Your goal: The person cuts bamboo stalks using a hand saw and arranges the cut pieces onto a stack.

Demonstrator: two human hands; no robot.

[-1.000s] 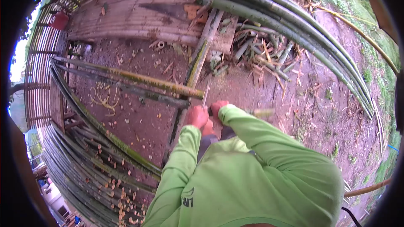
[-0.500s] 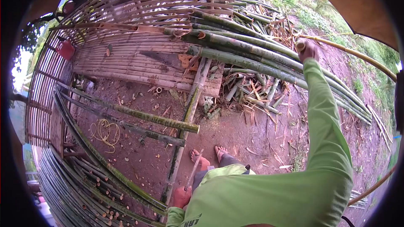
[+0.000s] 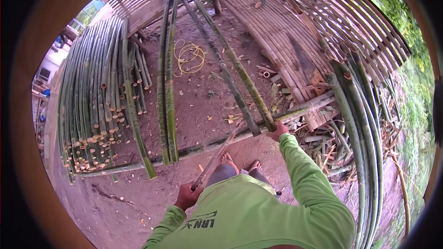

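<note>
While the right grip closes around the near end of a bamboo pole, seemingly steadying it, the left grip clasps a long blade by its base, tip angled forward. The right arm reaches outward; the left arm bends low. A crosswise pole apparently props the bamboo pole.

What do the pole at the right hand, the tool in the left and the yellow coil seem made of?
Pole: apparently bamboo, mottled green, by its round, jointed look.
Tool: probably metal, dull, by its thin, bladelike shape.
Coil: perhaps plastic or fibre cord, by its loose loops; finish unclear.
</note>
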